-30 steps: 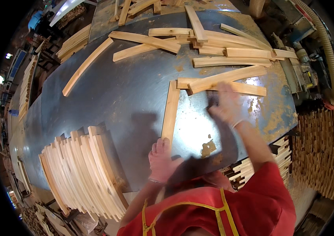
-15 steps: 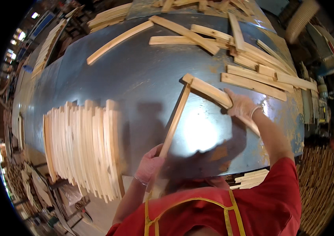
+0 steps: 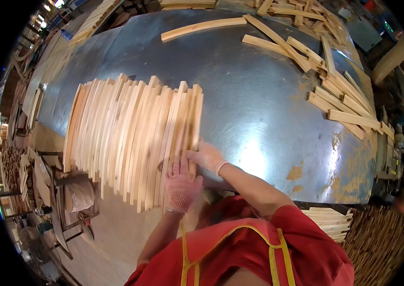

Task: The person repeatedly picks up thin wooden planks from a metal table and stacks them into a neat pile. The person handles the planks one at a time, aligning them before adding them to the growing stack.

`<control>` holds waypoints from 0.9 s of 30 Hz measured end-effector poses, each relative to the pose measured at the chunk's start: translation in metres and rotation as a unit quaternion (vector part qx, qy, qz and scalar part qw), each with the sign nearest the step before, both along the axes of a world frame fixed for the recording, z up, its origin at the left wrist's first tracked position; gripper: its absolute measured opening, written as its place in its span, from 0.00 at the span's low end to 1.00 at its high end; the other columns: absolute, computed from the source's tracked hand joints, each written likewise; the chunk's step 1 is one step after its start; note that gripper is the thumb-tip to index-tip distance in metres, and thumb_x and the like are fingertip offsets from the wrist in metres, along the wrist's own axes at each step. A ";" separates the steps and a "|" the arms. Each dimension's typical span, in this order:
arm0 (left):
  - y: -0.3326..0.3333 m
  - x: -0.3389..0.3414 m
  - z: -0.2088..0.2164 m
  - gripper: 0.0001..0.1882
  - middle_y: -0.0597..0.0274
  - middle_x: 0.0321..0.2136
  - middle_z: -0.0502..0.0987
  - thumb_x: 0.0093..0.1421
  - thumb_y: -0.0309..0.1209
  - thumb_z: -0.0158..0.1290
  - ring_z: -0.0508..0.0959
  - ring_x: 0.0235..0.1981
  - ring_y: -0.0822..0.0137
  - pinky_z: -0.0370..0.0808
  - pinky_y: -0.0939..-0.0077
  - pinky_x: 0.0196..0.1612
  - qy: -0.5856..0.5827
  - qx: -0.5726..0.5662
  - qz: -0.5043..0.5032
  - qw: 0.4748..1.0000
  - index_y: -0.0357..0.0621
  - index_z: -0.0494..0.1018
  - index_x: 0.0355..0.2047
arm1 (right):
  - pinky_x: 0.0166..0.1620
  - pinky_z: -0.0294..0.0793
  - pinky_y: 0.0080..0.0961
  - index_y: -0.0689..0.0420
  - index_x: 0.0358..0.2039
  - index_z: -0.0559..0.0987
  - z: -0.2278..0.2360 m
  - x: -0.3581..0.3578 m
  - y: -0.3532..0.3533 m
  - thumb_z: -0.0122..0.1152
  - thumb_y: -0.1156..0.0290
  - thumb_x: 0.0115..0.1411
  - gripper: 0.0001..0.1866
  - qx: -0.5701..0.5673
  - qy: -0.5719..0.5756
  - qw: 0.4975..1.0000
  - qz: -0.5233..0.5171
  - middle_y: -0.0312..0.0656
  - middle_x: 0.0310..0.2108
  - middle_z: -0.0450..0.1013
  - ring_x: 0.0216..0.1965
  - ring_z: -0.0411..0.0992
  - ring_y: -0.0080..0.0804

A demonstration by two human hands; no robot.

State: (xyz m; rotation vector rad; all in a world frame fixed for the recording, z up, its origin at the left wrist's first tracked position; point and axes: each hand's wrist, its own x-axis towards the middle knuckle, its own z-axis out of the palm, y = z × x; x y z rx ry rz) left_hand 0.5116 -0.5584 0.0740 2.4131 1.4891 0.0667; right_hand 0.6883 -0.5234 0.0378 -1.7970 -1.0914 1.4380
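Note:
A row of pale wooden strips [image 3: 130,138] lies side by side at the left of the metal-topped table, their near ends jutting past its edge. My left hand [image 3: 182,187], in a pinkish work glove, rests on the near ends of the rightmost strips with its fingers stretched out. Against the row's right side, my gloved right hand [image 3: 207,156] is closed around the lower part of the outermost wooden strip [image 3: 195,124]; some of its fingers are hidden. The strips at this end look slightly blurred.
Loose wooden strips [image 3: 349,112] lie crossed in a heap at the right of the metal tabletop [image 3: 240,95]. One long strip [image 3: 202,28] lies near the far edge. More wood is stacked at lower right [image 3: 383,229]. A ribbed hose [image 3: 392,59] hangs at the far right.
Both hands have come to the right end of the row, and the strips they held apart over the table now lie there. My view has shifted left.

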 end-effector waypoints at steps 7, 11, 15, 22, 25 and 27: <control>-0.012 -0.004 -0.038 0.47 0.43 0.69 0.68 0.51 0.41 0.68 0.64 0.71 0.39 0.60 0.43 0.74 0.038 0.118 -0.065 0.990 0.42 0.66 0.70 | 0.55 0.77 0.44 0.59 0.59 0.75 0.031 0.139 -0.033 0.67 0.56 0.60 0.30 0.092 -0.121 0.988 0.023 0.56 0.47 0.81 0.50 0.79 0.57; -0.018 0.039 -0.022 0.41 0.45 0.67 0.68 0.53 0.37 0.65 0.67 0.68 0.39 0.65 0.37 0.68 0.005 0.082 -0.141 0.987 0.40 0.68 0.67 | 0.55 0.77 0.52 0.54 0.55 0.79 0.062 0.346 -0.085 0.63 0.66 0.55 0.25 -0.040 -0.493 0.869 0.022 0.54 0.49 0.80 0.52 0.78 0.58; -0.023 0.102 -0.019 0.41 0.46 0.67 0.68 0.51 0.35 0.66 0.66 0.68 0.39 0.65 0.38 0.68 -0.043 0.024 -0.227 0.973 0.41 0.68 0.66 | 0.63 0.70 0.46 0.47 0.58 0.81 0.012 0.494 -0.196 0.62 0.68 0.62 0.22 -0.043 -0.671 0.740 -0.025 0.45 0.54 0.80 0.61 0.74 0.48; -0.028 0.205 -0.015 0.46 0.48 0.69 0.65 0.50 0.41 0.71 0.63 0.71 0.40 0.62 0.39 0.70 -0.024 -0.037 -0.280 0.959 0.44 0.67 0.68 | 0.62 0.76 0.44 0.52 0.50 0.83 0.031 0.422 -0.152 0.70 0.62 0.57 0.20 0.050 -0.498 0.850 0.166 0.49 0.45 0.83 0.55 0.80 0.46; -0.029 0.251 -0.021 0.47 0.50 0.69 0.65 0.50 0.44 0.72 0.63 0.71 0.42 0.61 0.40 0.71 -0.010 -0.035 -0.307 0.951 0.46 0.67 0.68 | 0.63 0.74 0.47 0.55 0.58 0.76 0.047 0.450 -0.108 0.68 0.65 0.55 0.29 0.069 -0.456 0.882 0.098 0.54 0.53 0.79 0.59 0.76 0.54; -0.024 0.277 -0.022 0.46 0.52 0.66 0.67 0.50 0.46 0.72 0.65 0.69 0.45 0.62 0.43 0.70 0.002 -0.032 -0.321 0.947 0.46 0.67 0.68 | 0.63 0.74 0.48 0.55 0.59 0.76 0.018 0.509 -0.109 0.67 0.68 0.54 0.30 -0.016 -0.494 0.869 -0.007 0.52 0.56 0.78 0.59 0.75 0.55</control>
